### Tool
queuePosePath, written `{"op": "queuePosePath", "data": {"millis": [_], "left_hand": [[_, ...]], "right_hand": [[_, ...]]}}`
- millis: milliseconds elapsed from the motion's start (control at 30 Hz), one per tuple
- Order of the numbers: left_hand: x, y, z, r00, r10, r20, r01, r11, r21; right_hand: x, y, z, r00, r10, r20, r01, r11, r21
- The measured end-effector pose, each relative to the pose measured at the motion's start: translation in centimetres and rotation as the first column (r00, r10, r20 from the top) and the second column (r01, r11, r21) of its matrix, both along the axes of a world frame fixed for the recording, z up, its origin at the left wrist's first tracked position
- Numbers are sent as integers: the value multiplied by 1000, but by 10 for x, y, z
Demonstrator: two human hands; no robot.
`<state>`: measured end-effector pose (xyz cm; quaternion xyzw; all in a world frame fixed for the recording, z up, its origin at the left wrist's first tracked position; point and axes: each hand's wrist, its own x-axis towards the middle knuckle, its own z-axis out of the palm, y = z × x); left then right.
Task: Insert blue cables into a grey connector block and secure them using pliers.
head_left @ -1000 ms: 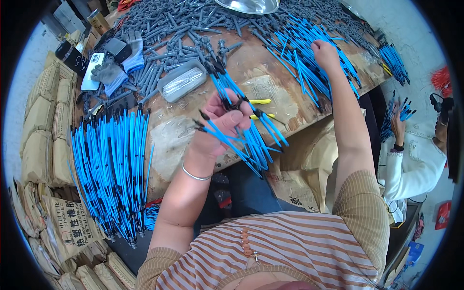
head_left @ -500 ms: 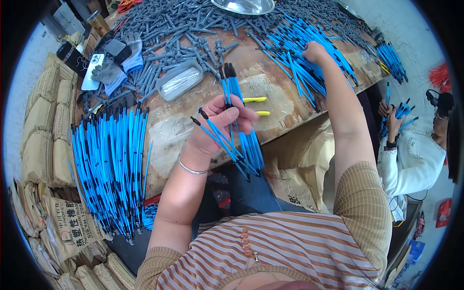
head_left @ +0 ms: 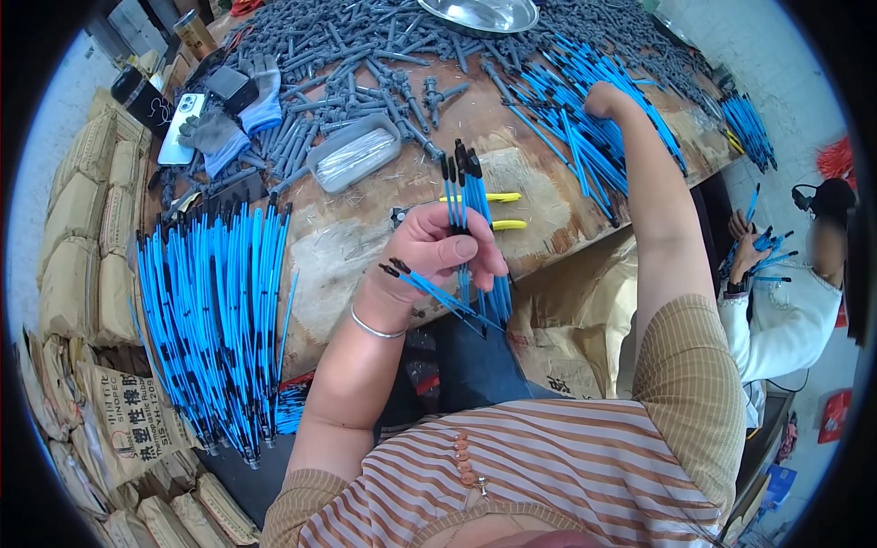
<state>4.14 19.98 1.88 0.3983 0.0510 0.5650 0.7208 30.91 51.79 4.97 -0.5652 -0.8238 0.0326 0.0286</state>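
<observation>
Thin blue rods with black ends (head_left: 498,297) are bunched in my left hand (head_left: 448,248). Its thumb and fingers close around them, and a couple of rods cross the wrist at a slant. Just behind this hand lie pliers with yellow handles (head_left: 508,225), partly covered by it. My right hand (head_left: 605,99) is stretched out to a loose pile of similar blue rods (head_left: 585,151) at the table's right side. The back of that hand faces me, so its fingers are hidden.
Grey bolt-like plastic parts (head_left: 365,36) heap across the far table. A clear tray of thin pins (head_left: 356,157), gloves (head_left: 263,96) and a phone (head_left: 181,128) lie left of centre. More blue rods (head_left: 215,320) hang over the left edge. A co-worker (head_left: 776,301) handles rods at right.
The view has shifted slightly, so the table sits a little further right. The black tips above my left hand look more fanned out. My right hand stays at the rod pile.
</observation>
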Motion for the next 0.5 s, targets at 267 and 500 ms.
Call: {"op": "queuePosePath", "data": {"millis": [267,500], "left_hand": [[0,10,1,991,112,79,-90,967,-238],[5,8,5,962,245,121,-195,925,-327]], "right_hand": [[-6,-90,70,867,169,-468,64,895,441],[-36,-248,104,423,34,-905,-610,749,-257]]}}
